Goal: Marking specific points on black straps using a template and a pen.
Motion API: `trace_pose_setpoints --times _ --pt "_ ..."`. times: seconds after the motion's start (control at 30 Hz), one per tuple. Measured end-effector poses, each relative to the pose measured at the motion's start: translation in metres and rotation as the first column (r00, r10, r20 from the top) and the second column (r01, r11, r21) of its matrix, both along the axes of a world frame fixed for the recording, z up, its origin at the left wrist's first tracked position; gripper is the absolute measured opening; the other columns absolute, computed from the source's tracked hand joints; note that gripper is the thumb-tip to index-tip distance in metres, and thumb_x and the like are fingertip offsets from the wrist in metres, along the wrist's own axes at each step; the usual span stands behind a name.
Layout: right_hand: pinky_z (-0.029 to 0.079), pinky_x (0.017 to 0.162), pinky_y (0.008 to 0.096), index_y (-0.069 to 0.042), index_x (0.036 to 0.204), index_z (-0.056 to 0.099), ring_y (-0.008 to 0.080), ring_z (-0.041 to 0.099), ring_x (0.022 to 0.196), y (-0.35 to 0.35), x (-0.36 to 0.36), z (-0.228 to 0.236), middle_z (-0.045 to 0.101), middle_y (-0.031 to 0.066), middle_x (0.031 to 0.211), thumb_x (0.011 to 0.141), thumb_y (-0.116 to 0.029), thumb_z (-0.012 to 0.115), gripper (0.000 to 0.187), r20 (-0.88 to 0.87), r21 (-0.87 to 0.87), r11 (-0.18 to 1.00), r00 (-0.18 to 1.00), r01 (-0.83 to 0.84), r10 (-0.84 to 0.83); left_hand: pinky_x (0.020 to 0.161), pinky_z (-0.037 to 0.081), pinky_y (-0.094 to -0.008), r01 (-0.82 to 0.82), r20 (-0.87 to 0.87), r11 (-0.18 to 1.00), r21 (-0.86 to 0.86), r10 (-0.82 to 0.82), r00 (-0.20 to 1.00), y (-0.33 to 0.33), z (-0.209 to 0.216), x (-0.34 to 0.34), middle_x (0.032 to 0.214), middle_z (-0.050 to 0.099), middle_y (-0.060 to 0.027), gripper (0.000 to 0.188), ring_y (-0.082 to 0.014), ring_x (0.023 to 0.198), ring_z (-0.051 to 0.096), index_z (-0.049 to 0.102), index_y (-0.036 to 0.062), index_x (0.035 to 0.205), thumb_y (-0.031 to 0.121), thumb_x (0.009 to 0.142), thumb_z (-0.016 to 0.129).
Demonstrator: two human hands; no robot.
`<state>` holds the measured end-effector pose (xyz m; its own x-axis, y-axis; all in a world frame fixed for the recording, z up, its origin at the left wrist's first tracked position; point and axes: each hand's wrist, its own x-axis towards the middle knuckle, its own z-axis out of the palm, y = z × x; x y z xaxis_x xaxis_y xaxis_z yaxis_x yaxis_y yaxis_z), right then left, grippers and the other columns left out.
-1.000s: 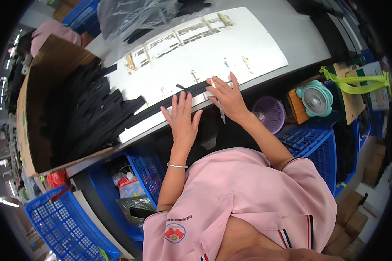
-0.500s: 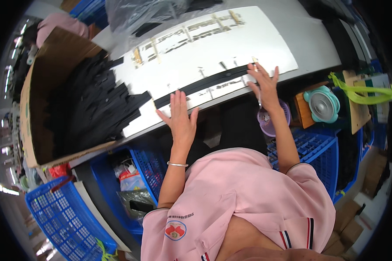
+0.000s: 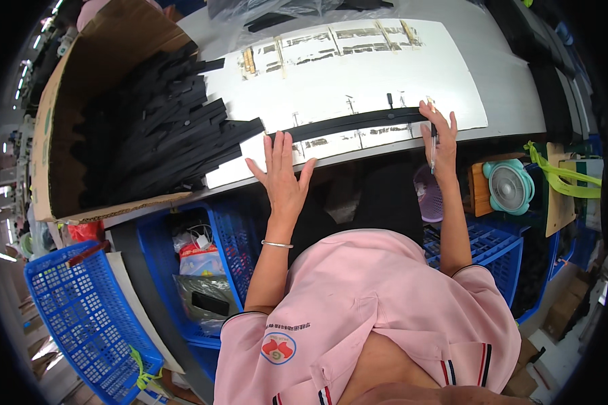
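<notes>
A long black zipper lies straight along the near part of a white board with dark and yellowish marks. Its small pull and slider show towards the right end. My left hand lies flat, fingers stretched out, with the fingertips at the zipper's left end. At the right end, the fingertips of my right hand touch the zipper. A slim clear pen is tucked between the fingers of that hand and points down towards me.
An open cardboard box at the left spills black strips onto the board. Clear plastic lies at the back. Below the table edge are blue crates, a purple basket and a teal fan.
The view has shifted, so the board sits further right and lower. My left hand has slid a little left along the zipper to its end. My right hand stays at the right end.
</notes>
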<state>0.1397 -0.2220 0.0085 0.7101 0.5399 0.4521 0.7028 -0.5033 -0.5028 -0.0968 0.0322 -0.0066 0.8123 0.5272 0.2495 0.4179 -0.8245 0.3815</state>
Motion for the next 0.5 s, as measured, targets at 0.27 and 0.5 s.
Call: trace_pose_setpoints --times 0.27,0.5 --pt "0.051 0.077 0.023 -0.001 0.123 0.069 0.0074 0.063 0.085 0.119 -0.065 0.041 0.073 0.0081 0.098 0.104 -0.015 0.059 0.026 -0.627 0.51 0.856 0.642 -0.09 0.441 0.123 0.01 -0.0579 0.015 0.09 1.0 -0.018 -0.014 0.996 0.003 0.0 -0.001 0.155 0.047 -0.0124 0.072 -0.0314 0.149 0.035 0.047 0.0053 0.15 0.037 0.092 0.074" --pt "0.044 0.059 0.0212 0.004 0.098 0.074 0.0047 0.057 0.066 0.183 -0.073 -0.003 0.07 0.0014 0.084 0.099 -0.019 0.068 0.023 -0.663 0.369 0.915 0.645 -0.161 0.381 0.122 0.016 -0.0576 0.022 0.146 0.999 0.031 -0.026 0.989 0.003 -0.002 0.001 0.15 0.051 -0.0145 0.073 -0.0325 0.146 0.039 0.051 0.0013 0.145 0.04 0.089 0.076"
